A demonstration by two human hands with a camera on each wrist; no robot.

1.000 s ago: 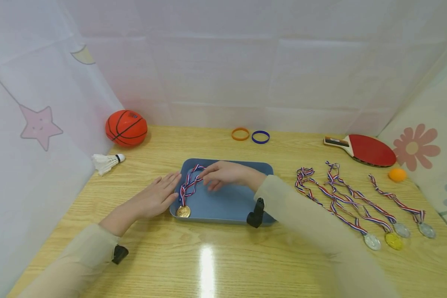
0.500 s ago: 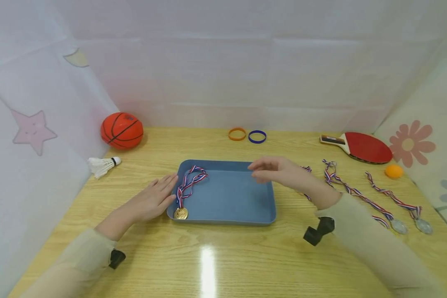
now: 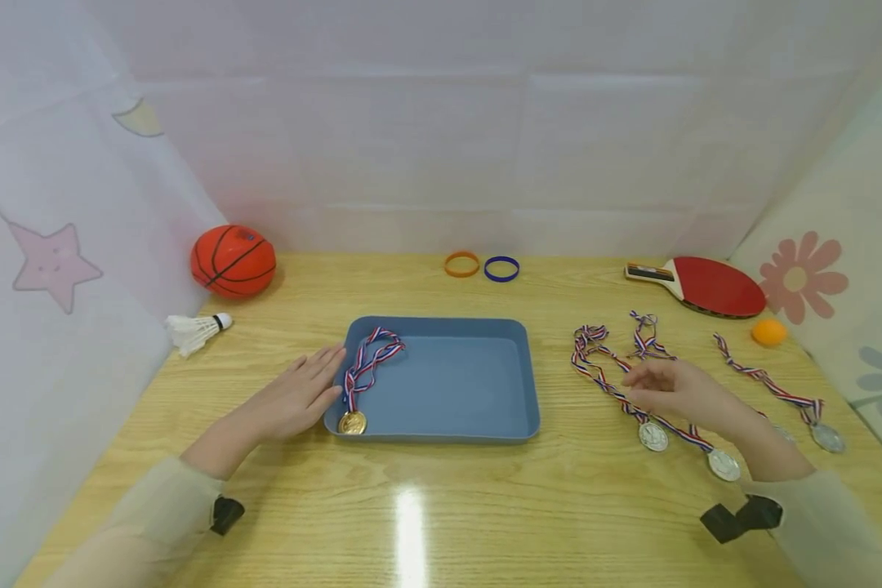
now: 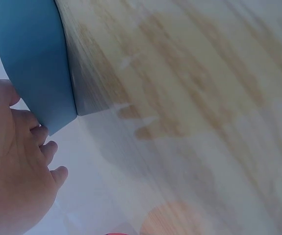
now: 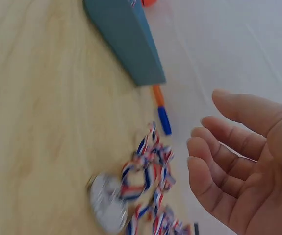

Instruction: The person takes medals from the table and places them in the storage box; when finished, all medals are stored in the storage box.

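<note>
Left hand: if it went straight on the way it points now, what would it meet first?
Probably the blue tray, at its left wall; the left hand looks very close, perhaps touching it.

No legible lettering or numbers.

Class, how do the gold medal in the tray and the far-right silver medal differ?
The gold medal is yellowish, the silver medal grey. The gold medal lies in the tray, the silver medal on the table. The gold one's ribbon loops wide; the silver one's ribbon stretches narrow. Both are round, with striped ribbons.
</note>
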